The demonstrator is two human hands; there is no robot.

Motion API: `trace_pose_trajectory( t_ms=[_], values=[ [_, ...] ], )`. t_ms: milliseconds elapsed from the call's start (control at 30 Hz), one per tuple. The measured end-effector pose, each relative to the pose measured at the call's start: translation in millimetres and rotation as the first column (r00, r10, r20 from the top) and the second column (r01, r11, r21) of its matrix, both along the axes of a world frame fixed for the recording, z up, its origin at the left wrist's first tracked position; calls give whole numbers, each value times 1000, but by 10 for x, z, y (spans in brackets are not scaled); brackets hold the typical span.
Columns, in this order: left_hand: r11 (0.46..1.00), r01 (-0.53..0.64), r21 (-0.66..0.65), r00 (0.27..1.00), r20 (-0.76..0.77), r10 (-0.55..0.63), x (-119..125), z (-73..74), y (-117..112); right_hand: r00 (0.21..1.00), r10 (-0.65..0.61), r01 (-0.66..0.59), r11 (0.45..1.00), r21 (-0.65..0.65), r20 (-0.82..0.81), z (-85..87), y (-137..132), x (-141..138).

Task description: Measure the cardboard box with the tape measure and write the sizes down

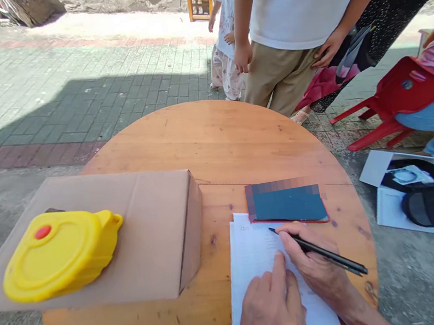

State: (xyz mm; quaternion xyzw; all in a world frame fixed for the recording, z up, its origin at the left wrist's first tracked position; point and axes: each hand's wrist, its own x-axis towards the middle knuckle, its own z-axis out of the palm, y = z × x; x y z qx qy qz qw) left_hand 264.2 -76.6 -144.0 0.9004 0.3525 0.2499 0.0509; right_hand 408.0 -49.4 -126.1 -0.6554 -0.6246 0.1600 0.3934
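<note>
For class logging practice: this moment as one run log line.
left hand: on white paper sheets | right hand: holds slim black pen | sheets' far edge: dark rectangular red-edged device

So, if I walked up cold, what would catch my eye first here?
Probably the bright yellow case, lying on the cardboard box on the round wooden table's left side. Next, the right hand, holding a black pen over the white paper, with the left hand resting on the same paper. Beyond the table, off to the right, a red chair stands out.
</note>
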Motion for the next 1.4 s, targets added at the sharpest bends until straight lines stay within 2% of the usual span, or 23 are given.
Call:
trace_pose_trajectory(
  t_ms=[300,467,600,833,1067,1267,1400],
  values=[
    [1000,3,-21,999,38,-2,-7,20,28,997,-83,83,997,-6,7,9,-42,31],
    [995,-65,-80,998,-26,63,-10,13,15,996,-87,86,996,-39,-11,22,-21,15],
    [991,-57,-122,995,-83,47,-39,66,58,998,-62,60,997,-48,-28,35,-5,11],
    [994,-44,-97,994,-104,34,-59,164,136,998,-51,49,998,-39,-48,13,-3,-4],
    [997,-39,-67,995,-99,32,-59,123,119,999,-27,26,998,-50,-30,6,-8,1],
    [995,-29,-99,993,-118,18,-72,123,115,994,-107,105,993,-44,-37,24,-37,41],
    [994,-32,-106,993,-115,19,-67,137,119,995,-101,100,995,-24,-25,20,-42,39]
  ],
)
